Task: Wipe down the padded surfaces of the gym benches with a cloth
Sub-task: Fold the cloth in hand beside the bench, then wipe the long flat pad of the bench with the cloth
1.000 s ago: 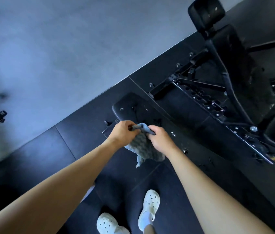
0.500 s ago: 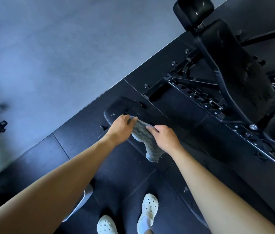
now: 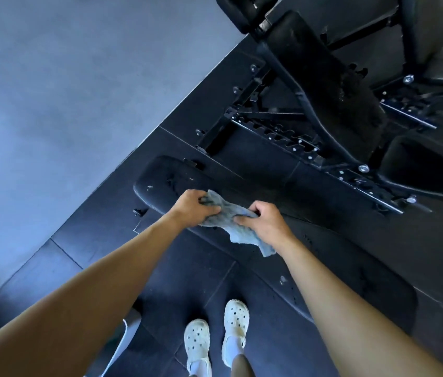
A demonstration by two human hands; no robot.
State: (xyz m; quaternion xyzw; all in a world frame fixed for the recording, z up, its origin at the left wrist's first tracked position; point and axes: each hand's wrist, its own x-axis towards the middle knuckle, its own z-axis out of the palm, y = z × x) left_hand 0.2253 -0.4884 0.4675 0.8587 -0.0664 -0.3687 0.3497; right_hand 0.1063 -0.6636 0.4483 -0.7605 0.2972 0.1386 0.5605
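Observation:
A long flat black padded bench (image 3: 356, 270) runs diagonally across the middle, from upper left to lower right, with worn specks on its pad. A grey-blue cloth (image 3: 232, 217) is stretched between both hands just above the bench's left part. My left hand (image 3: 191, 206) grips the cloth's upper end. My right hand (image 3: 265, 223) pinches its other end, and a loose corner hangs below that hand. Behind, an inclined black bench (image 3: 321, 80) with a padded backrest and round headrest stands on a metal frame.
Black rubber floor tiles (image 3: 100, 240) lie under the benches; grey floor (image 3: 65, 91) spreads at upper left. The incline bench's metal frame and adjusting rack (image 3: 283, 134) stand close behind the flat bench. My feet in white clogs (image 3: 235, 325) stand beside the bench.
The view has come closer to the flat bench. Both hands have pulled apart, spreading the bunched cloth out over the pad.

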